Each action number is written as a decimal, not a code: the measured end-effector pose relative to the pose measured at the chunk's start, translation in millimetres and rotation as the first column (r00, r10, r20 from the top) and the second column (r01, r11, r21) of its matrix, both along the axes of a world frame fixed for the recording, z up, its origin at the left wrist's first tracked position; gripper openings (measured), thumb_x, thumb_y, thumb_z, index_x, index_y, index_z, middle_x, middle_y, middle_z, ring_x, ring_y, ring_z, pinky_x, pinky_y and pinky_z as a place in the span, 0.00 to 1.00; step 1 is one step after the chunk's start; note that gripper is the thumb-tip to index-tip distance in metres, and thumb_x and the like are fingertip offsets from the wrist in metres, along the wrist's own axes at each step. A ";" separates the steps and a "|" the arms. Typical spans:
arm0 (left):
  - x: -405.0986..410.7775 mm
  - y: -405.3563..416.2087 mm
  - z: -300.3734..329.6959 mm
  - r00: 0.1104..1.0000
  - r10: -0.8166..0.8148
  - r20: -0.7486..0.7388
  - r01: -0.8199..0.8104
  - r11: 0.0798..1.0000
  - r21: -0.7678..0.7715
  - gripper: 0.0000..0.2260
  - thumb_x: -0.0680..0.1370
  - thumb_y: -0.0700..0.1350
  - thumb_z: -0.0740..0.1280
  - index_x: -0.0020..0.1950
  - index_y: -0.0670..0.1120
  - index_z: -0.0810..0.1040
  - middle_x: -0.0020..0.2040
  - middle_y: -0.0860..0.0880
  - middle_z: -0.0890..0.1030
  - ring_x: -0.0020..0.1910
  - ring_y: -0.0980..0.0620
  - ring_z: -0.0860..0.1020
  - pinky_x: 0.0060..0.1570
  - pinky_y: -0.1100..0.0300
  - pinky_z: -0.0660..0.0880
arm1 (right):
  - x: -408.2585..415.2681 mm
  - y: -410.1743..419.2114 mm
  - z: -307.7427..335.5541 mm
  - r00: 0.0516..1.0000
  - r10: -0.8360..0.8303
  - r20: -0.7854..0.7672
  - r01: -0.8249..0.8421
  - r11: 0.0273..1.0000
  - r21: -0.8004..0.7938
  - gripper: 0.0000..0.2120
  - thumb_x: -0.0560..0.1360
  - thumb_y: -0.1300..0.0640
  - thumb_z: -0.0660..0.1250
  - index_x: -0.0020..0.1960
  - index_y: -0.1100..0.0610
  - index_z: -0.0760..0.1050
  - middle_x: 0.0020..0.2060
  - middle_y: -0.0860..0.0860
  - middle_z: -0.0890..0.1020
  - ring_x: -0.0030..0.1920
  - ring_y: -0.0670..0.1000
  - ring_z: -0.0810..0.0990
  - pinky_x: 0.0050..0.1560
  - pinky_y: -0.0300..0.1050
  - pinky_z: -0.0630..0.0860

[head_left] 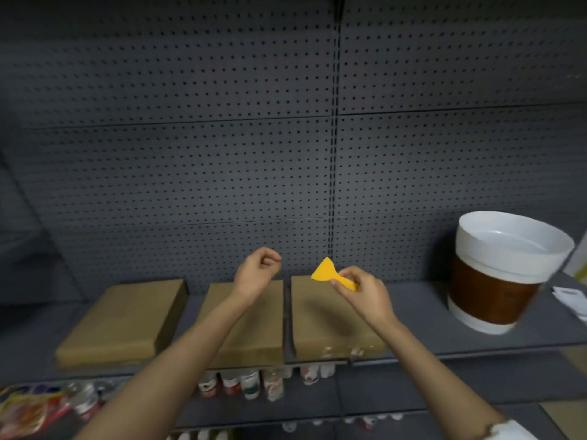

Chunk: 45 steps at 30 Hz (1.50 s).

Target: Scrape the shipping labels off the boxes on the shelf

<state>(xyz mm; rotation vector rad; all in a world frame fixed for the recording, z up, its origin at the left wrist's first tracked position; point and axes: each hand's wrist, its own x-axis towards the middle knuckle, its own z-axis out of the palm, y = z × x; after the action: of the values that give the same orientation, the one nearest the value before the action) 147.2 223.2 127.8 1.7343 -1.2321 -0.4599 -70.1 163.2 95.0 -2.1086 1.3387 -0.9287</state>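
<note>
While right hand (365, 292) fingers pinch yellow scraper (330, 274) | left hand (255, 274) fingers curled, empty | boxes (124, 322) plain brown.

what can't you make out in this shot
- Head view: labels on the three boxes; none can be made out on the blurred tops, and the forearms cover parts of two.
- Bottles on the lower shelf: print too blurred to read.
- White paper: cut off by the right edge.
- Left hand: curled; whether it pinches anything is unclear.
</note>
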 end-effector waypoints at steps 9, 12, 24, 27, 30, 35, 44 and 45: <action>45.7 58.9 -15.6 0.999 -0.011 -0.050 0.012 1.000 0.019 0.04 0.76 0.39 0.65 0.50 0.42 0.76 0.38 0.52 0.74 0.38 0.57 0.72 0.38 0.71 0.68 | 43.8 48.8 -13.3 0.999 -0.011 -0.033 0.013 0.999 0.033 0.13 0.73 0.50 0.70 0.54 0.55 0.78 0.47 0.51 0.83 0.41 0.47 0.75 0.32 0.31 0.65; 38.1 53.0 -28.9 0.996 -0.018 -0.089 0.022 0.999 0.047 0.05 0.75 0.38 0.65 0.50 0.42 0.76 0.39 0.51 0.74 0.38 0.56 0.72 0.40 0.68 0.68 | 28.0 43.7 -23.9 0.996 -0.080 -0.050 0.081 0.996 0.028 0.14 0.73 0.49 0.70 0.54 0.55 0.78 0.50 0.51 0.79 0.45 0.48 0.76 0.41 0.39 0.69; -2.6 -15.9 -96.5 0.966 -0.001 -0.259 0.027 0.995 0.097 0.09 0.76 0.35 0.63 0.41 0.49 0.72 0.35 0.52 0.72 0.36 0.55 0.71 0.39 0.68 0.68 | -12.2 -38.8 -84.2 0.962 -0.124 -0.244 0.140 0.989 0.052 0.15 0.73 0.45 0.68 0.56 0.51 0.78 0.47 0.51 0.75 0.51 0.54 0.77 0.46 0.45 0.72; -9.1 -34.7 -117.4 0.955 -0.021 -0.295 0.049 0.995 0.087 0.06 0.76 0.35 0.63 0.45 0.47 0.74 0.38 0.51 0.74 0.39 0.52 0.73 0.40 0.67 0.70 | -18.5 -59.1 -103.2 0.951 -0.151 -0.268 0.172 0.984 0.055 0.16 0.73 0.44 0.68 0.56 0.52 0.79 0.48 0.53 0.77 0.51 0.55 0.78 0.51 0.48 0.74; -7.2 -60.1 -129.9 0.917 -0.063 -0.393 0.097 0.993 0.067 0.06 0.78 0.33 0.60 0.47 0.41 0.75 0.39 0.49 0.75 0.35 0.61 0.75 0.35 0.72 0.73 | -36.7 -82.1 -123.4 0.932 -0.218 -0.291 0.251 0.964 0.083 0.16 0.74 0.46 0.68 0.56 0.55 0.79 0.48 0.56 0.78 0.51 0.58 0.78 0.53 0.50 0.74; -10.9 -111.5 -151.3 0.803 -0.241 -0.546 0.243 0.968 -0.070 0.10 0.79 0.31 0.56 0.44 0.41 0.73 0.32 0.53 0.78 0.29 0.64 0.75 0.33 0.75 0.71 | -66.9 -121.2 -150.1 0.885 -0.320 -0.339 0.375 0.921 0.110 0.17 0.74 0.46 0.67 0.56 0.56 0.79 0.51 0.58 0.78 0.54 0.61 0.78 0.56 0.53 0.73; -60.0 -197.3 -183.2 0.887 -0.315 -0.338 0.326 0.945 -0.025 0.07 0.73 0.39 0.65 0.43 0.52 0.73 0.42 0.49 0.76 0.41 0.55 0.74 0.40 0.73 0.71 | -97.3 -171.8 -208.0 0.821 -0.372 -0.433 0.466 0.875 0.133 0.16 0.75 0.47 0.66 0.59 0.55 0.77 0.54 0.58 0.78 0.55 0.61 0.77 0.56 0.54 0.73; -61.9 -203.1 -186.4 0.882 -0.314 -0.352 0.325 0.945 -0.029 0.06 0.72 0.40 0.64 0.43 0.52 0.73 0.42 0.50 0.76 0.40 0.57 0.74 0.40 0.73 0.71 | -99.5 -174.5 -215.2 0.819 -0.374 -0.435 0.473 0.869 0.144 0.16 0.75 0.47 0.66 0.59 0.54 0.76 0.55 0.58 0.78 0.55 0.61 0.76 0.56 0.54 0.73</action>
<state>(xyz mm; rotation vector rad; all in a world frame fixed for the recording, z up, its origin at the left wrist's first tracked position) 85.3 20.1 -58.6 1.3934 -1.2511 -0.9487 -169.7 -11.2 -120.2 -1.8924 2.0832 -0.4568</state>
